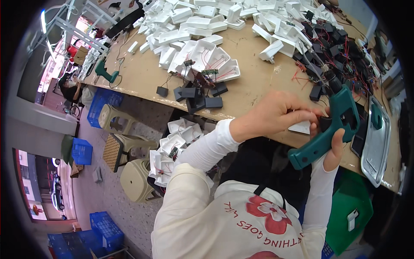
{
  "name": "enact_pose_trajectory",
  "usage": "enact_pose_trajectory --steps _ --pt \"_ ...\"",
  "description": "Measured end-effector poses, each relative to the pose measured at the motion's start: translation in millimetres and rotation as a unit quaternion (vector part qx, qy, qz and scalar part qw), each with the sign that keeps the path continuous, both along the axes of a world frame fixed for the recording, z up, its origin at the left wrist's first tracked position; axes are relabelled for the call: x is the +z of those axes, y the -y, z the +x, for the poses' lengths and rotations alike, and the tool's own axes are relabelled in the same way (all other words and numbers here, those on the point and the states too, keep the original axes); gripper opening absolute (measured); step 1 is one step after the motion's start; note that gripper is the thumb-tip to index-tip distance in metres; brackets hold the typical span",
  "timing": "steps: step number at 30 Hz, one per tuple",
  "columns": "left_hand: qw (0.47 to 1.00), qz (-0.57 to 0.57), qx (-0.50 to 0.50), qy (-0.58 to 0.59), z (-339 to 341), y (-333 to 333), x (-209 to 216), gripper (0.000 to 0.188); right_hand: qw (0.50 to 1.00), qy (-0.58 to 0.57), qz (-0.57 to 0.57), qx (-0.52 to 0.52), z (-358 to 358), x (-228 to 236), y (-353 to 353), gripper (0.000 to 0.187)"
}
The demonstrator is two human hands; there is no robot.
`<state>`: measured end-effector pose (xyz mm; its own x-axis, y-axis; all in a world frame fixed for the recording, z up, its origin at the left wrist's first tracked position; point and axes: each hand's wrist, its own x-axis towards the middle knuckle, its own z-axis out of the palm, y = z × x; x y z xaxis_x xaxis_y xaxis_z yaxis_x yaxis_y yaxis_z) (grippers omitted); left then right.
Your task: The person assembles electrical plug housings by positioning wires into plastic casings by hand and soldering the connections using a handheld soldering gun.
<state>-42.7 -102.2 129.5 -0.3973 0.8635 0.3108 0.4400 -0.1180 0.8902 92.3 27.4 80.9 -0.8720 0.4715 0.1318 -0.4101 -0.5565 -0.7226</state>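
In my right hand (334,151) is a green pistol-shaped tool (311,150), with a black nose and two long metal prongs pointing up and away toward the black parts. My palm and thumb wrap its body at the right. My left hand (282,111) reaches in from the left, its fingers pinched beside the tool's trigger. Whatever those fingertips hold, if anything, is partly hidden by the tool. Below them a small white piece (300,127) lies at the table's edge. Just beyond the prongs is a heap of black boxes (334,49) with red wires and small circuit boards.
White plastic housings (189,26) are piled across the far table. Wired housings (215,60) and black boxes (205,102) lie at its near edge. A metal tray (374,146) stands right. More housings (166,162) sit below left, by stools (136,183). Another green tool (105,72) lies far left.
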Motion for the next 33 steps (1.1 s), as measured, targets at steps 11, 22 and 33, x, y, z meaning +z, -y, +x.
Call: enact_pose_trajectory --steps 11,22,33 --pt "0.943 -0.161 -0.022 0.289 26 42 -14 0.014 0.997 0.033 0.026 0.059 24 -9 16 0.078" --pt "0.998 0.039 -0.001 0.050 20 15 -61 0.007 0.998 0.058 0.007 -0.005 36 -20 6 0.072" --pt "0.993 0.094 0.049 -0.050 28 1 -65 0.008 0.999 0.016 -0.033 0.020 38 -24 9 0.072"
